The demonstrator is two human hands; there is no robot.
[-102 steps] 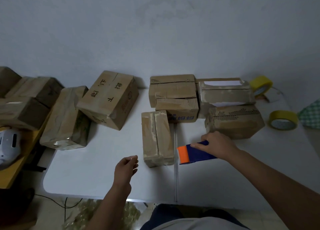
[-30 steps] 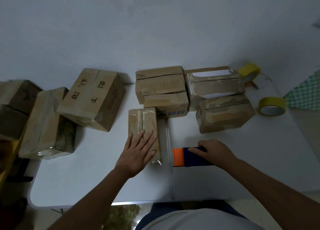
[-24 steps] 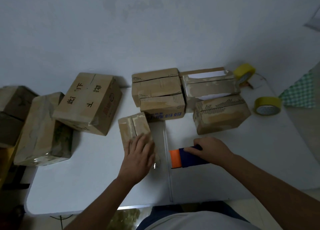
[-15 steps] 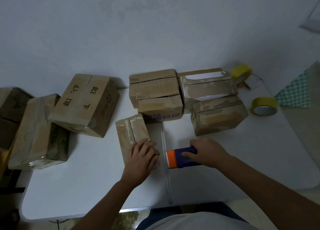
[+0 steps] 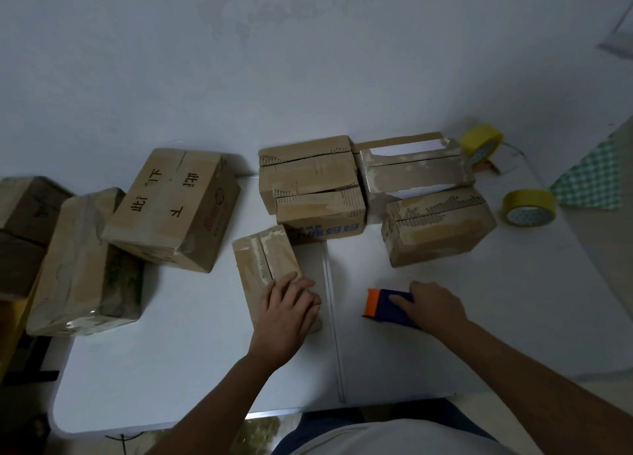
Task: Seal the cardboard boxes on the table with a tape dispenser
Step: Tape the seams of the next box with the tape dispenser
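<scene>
One small box (image 5: 263, 263) lies mid-table, seam open, left hand (image 5: 287, 305) pressing its near end, fingers (image 5: 291, 285) flat. The right hand (image 5: 435, 305) grips the tape dispenser (image 5: 382, 305), resting on the table (image 5: 171, 369) alongside. Step: steadying. Next, likely: bring dispenser to seam.

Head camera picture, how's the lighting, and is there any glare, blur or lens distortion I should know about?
Head view: dim, bluish, even light with soft shadows; a small glint shows on the glossy wrapped box at far left; the wide lens bows the table edges; the left hand and tape dispenser look fairly sharp; the far left edge sinks into darkness.
</scene>
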